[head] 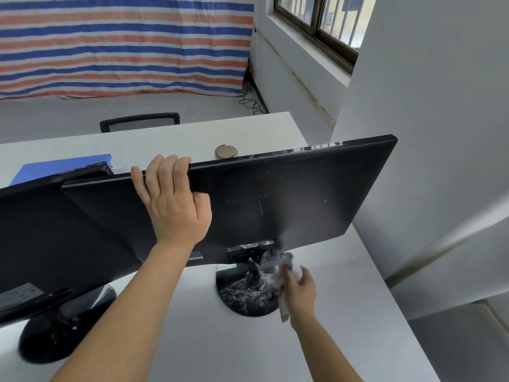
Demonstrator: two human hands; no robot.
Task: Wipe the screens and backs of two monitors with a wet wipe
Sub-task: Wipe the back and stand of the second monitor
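Two black monitors stand on a white desk with their backs toward me. The right monitor tilts forward. My left hand grips its top edge, fingers hooked over the rim. My right hand holds a crumpled white wet wipe against the glossy stand neck, just under the monitor's lower edge. The round base shows reflections. The left monitor overlaps behind the right one and sits on its own round base.
A blue box and a round brown lid lie on the white desk beyond the monitors. A mesh office chair stands behind the desk. A grey wall and pillar rise close on the right, with cables on the floor.
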